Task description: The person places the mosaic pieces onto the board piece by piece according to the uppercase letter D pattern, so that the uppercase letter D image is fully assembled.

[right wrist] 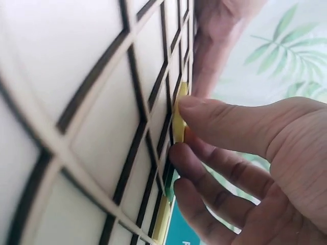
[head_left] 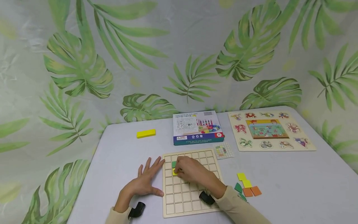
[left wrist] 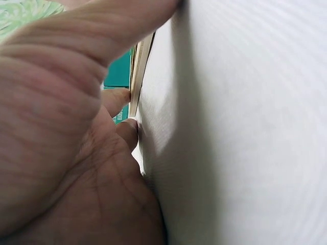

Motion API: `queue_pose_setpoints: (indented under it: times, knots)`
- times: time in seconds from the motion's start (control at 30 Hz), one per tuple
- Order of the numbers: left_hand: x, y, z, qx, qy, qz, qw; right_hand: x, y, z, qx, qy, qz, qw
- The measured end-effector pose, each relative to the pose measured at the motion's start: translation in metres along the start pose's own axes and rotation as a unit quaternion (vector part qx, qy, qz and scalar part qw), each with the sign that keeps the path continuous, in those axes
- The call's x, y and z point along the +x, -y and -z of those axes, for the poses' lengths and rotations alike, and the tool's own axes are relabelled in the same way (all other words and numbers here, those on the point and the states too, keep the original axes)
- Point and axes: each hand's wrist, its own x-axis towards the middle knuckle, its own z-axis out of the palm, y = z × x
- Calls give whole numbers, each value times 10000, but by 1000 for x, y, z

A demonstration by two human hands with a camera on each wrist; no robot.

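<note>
A square wooden grid board (head_left: 174, 205) lies on the white table. My right hand (head_left: 193, 169) is over its upper left part and pinches a yellow square tile (right wrist: 179, 115) at one of the cells. Just beyond that tile, a green tile (head_left: 174, 164) sits in a cell, partly covered by the fingers. Spread out on the table, my left hand (head_left: 146, 182) touches the board's left edge with its thumb and a fingertip. In the left wrist view, fingertips (left wrist: 130, 130) meet the side of the board (left wrist: 140, 76).
Loose yellow tiles (head_left: 247, 184), orange tiles (head_left: 255, 190) and green quarter-round tiles (head_left: 238, 188) lie right of the board. A pattern card (head_left: 228, 151) touches its upper right corner. Behind stand a bead box (head_left: 195, 140), a yellow block (head_left: 146, 133) and a sea-animal puzzle (head_left: 302, 147).
</note>
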Motion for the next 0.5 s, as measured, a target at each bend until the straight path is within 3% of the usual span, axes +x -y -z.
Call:
queue_pose_setpoints:
  times: [0.5]
  knots:
    - [1, 2, -1, 48, 3, 37, 10000, 1, -3, -2, 137, -159, -102, 9997]
